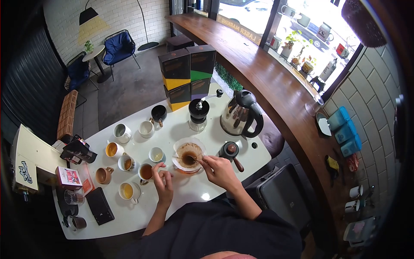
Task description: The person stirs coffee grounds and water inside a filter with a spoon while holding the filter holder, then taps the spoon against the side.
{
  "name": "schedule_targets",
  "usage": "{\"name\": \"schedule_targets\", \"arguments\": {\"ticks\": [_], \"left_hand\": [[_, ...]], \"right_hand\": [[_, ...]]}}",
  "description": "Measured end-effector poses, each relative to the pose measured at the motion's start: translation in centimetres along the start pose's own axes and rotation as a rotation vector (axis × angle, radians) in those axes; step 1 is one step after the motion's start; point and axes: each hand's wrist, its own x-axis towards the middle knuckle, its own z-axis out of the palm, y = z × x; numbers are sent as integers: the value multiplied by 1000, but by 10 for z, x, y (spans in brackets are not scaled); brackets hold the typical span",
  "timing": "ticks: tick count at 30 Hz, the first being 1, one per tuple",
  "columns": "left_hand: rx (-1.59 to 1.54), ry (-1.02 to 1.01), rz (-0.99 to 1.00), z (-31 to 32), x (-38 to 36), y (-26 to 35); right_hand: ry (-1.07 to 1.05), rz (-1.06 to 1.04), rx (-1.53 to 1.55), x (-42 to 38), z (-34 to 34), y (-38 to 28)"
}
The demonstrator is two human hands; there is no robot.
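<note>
My right hand (pixel 221 172) pinches what looks like a small spoon (pixel 194 159), its tip dipping into the wet coffee in the paper filter (pixel 183 146). The filter sits in a pour-over dripper, and an amber vessel (pixel 188 171) shows partly below it. My left hand (pixel 163 184) hovers just left of the dripper, fingers bent and apart, with nothing in it. Beside that hand stands a cup of brown liquid (pixel 146 172). A pale cup (pixel 157 154) is just behind it, and a white cup of yellowish liquid (pixel 129 191) is nearer the table's front.
A hand grinder (pixel 198 113), an electric kettle (pixel 241 114) and a wooden-handled pot (pixel 229 151) stand behind and right of the dripper. Stacked boxes (pixel 176 69) rise at the table's back. Several more cups, a black tray (pixel 100 206) and a small box (pixel 68 178) occupy the left.
</note>
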Motion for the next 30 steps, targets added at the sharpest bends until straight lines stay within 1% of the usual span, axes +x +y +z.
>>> {"name": "schedule_targets", "arguments": {"ticks": [1,3,4,6,8,10,13,17,19,20,22,23,25,26,28,30], "left_hand": [[-2,-3,-2,1,0,-2],[78,-87,-9,2,1,-10],[76,-86,-8,4,1,-13],[167,-126,120,8,4,-16],[150,-114,126,11,4,-20],[221,-153,119,13,5,-17],[260,-191,117,11,10,-13],[229,-189,150,13,17,-9],[71,-151,126,17,21,-7],[70,-153,123,17,22,-10],[-36,-226,55,16,26,-16],[-38,-225,52,15,26,-19],[-73,-249,-69,14,27,-22],[-74,-249,-76,14,26,-23],[-93,-299,-118,13,28,-25],[-103,-285,-115,17,29,-22]], "right_hand": [[8,11,-2,1,-1,-1],[-8,20,-25,1,1,1],[-26,25,-45,2,2,1],[-11,13,-32,2,3,1],[4,5,-17,3,3,0],[-16,42,-21,3,2,0],[-34,37,-6,2,2,1],[-15,46,0,3,3,2],[-18,51,-2,3,2,1],[-19,53,-3,4,2,-1],[-18,69,28,6,1,-5],[-21,72,26,8,0,-6],[-37,95,38,11,-1,-7],[-42,100,38,11,-1,-4],[-26,40,6,10,2,2],[-5,42,19,12,2,0]]}}
